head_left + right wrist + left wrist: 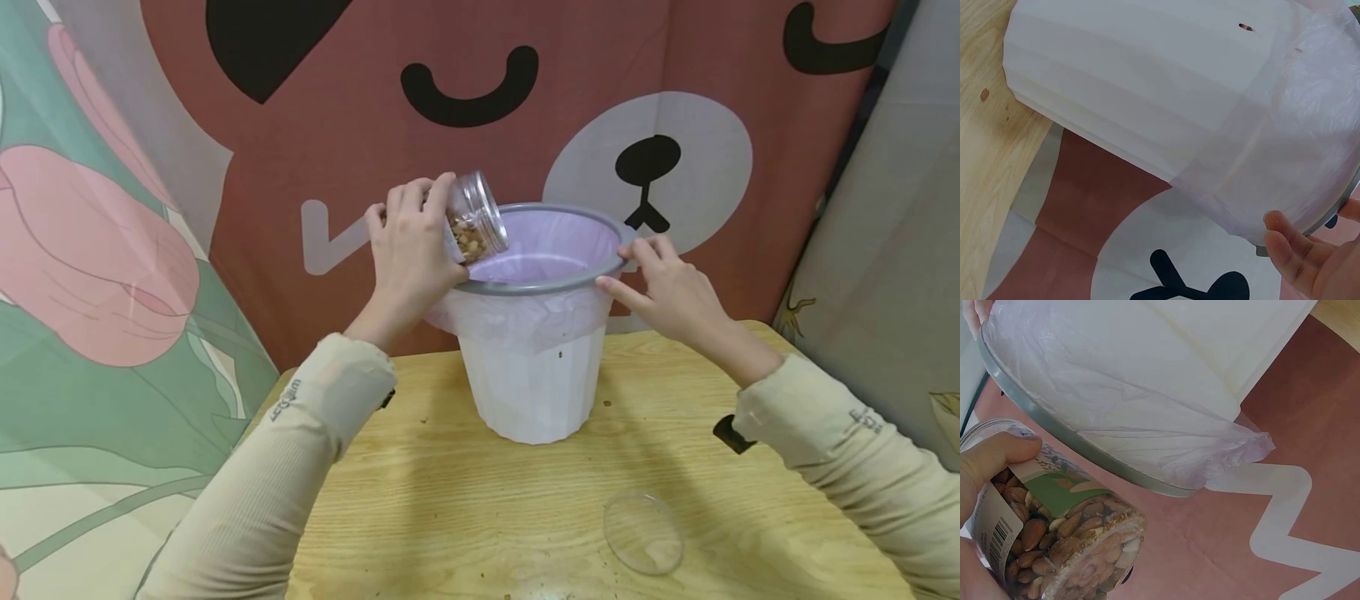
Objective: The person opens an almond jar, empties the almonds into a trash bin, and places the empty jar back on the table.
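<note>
My left hand [412, 237] grips a clear plastic jar [480, 223] of almonds and other nuts, with its fingers over the top side. The jar is tilted, its uncapped mouth pointing down over the bin's opening. Its label and barcode show in the left wrist view, where the almonds [1034, 534] fill much of the jar. A white ribbed trash bin [534, 383] stands upright, lined with a thin purple bag [525, 312] under a grey rim [525, 288]. At the bin's right side my right hand [675, 287] holds the rim between thumb and fingers.
The bin rests on a wood-grain table [450, 508] with small crumbs scattered on it. A clear round lid [643, 533] lies near the front, right of the bin. Behind hangs a brown bear-print curtain [337, 125].
</note>
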Available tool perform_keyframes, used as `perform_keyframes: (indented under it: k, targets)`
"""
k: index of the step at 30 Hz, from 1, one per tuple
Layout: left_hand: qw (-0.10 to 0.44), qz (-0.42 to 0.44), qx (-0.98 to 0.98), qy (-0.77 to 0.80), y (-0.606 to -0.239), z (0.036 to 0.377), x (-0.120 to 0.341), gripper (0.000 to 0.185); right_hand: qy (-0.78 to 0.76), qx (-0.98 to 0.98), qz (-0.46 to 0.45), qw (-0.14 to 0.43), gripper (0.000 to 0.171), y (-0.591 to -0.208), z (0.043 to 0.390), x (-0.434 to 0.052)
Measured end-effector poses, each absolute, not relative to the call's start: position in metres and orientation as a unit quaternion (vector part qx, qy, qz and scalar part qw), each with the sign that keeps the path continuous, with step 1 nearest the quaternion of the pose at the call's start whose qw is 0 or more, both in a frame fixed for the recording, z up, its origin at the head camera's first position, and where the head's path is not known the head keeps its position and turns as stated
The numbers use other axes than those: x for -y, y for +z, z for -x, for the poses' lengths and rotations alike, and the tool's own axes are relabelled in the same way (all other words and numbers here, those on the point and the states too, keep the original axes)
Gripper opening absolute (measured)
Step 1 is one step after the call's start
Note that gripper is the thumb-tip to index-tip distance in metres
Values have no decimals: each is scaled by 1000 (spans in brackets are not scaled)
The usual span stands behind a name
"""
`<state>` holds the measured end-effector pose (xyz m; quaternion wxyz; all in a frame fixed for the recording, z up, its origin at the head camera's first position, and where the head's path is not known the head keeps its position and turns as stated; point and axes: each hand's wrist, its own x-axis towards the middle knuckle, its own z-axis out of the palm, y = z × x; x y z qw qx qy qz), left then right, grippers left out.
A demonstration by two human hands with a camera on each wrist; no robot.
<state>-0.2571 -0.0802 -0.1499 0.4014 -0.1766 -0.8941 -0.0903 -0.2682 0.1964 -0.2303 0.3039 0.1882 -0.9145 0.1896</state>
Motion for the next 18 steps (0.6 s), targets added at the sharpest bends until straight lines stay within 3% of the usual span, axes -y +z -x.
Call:
perform_keyframes:
  k: [18]
  targets:
    - [396, 187, 897, -52, -149, 259, 81, 92, 192, 912, -191, 307, 51, -231, 270, -197]
